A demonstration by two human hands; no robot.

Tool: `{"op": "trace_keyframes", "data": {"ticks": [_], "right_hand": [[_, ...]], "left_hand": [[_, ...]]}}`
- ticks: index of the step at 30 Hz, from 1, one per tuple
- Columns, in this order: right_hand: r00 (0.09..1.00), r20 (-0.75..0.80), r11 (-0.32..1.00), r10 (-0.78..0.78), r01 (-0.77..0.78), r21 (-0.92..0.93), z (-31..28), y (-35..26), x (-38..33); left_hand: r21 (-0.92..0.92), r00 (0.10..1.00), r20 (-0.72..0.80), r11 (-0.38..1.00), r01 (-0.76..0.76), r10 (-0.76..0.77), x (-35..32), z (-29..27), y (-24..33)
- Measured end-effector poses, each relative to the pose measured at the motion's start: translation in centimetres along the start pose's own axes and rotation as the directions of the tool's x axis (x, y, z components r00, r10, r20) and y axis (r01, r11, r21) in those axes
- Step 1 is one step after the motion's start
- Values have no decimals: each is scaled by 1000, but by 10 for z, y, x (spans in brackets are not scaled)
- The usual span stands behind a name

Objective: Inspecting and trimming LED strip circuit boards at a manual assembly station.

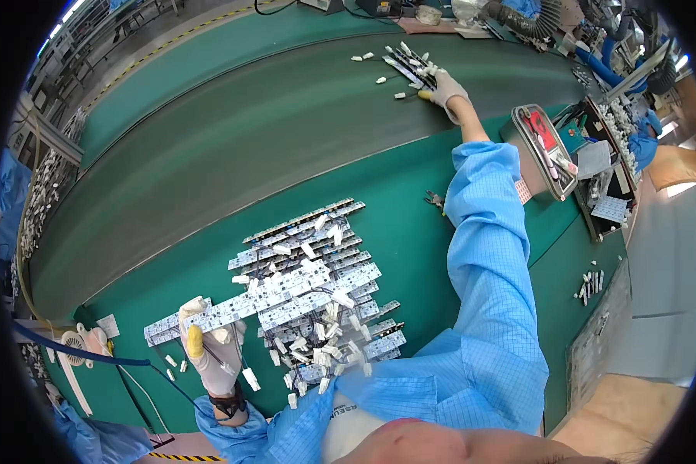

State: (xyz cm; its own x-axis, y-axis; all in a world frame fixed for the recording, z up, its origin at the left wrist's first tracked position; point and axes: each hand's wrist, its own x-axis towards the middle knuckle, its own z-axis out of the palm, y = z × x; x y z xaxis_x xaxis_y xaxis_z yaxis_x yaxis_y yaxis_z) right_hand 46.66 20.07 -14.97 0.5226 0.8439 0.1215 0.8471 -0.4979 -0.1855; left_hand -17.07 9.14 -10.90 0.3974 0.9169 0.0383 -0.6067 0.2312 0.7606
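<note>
My left hand (209, 348), in a white glove with a yellow fingertip and a black wrist band, is closed round a long white circuit board strip (267, 295). Wires with white connectors dangle beside that hand. Next to it, a pile of similar strips (317, 315) with wires and white plugs lies loosely stacked on the green table. My right arm stretches far out over the dark belt. There my gloved right hand (446, 91) grips the near end of a small bundle of circuit board strips (411, 66); its fingertips are partly hidden among white connectors.
The dark conveyor belt (209, 170) curves across behind the green table (410, 232). Small pliers (435, 200) lie beside my right sleeve. A metal tin with tools (545, 151) stands to the right, near a parts tray (607, 170). A small white fan (81, 344) sits at left.
</note>
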Motion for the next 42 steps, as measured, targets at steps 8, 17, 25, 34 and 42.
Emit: {"op": "trace_keyframes", "data": {"ticks": [8, 17, 25, 34, 42], "right_hand": [[978, -95, 980, 188, -193, -53, 13, -36, -6], [986, -69, 983, 151, -157, -93, 11, -43, 9], [994, 29, 970, 105, -96, -222, 13, -69, 13], [829, -170, 786, -533, 559, 264, 29, -138, -71], [414, 190, 432, -890, 900, 62, -6, -252, -212]], "left_hand": [[30, 997, -69, 999, 33, -31, -2, -3, -2], [55, 998, -55, 998, 37, -34, -5, -6, -3], [4, 999, -17, 999, 48, -48, -7, -10, -4], [-57, 994, 58, 994, 95, -92, -6, 3, -8], [5, 985, 112, 991, 131, -130, -22, 7, -12]]}}
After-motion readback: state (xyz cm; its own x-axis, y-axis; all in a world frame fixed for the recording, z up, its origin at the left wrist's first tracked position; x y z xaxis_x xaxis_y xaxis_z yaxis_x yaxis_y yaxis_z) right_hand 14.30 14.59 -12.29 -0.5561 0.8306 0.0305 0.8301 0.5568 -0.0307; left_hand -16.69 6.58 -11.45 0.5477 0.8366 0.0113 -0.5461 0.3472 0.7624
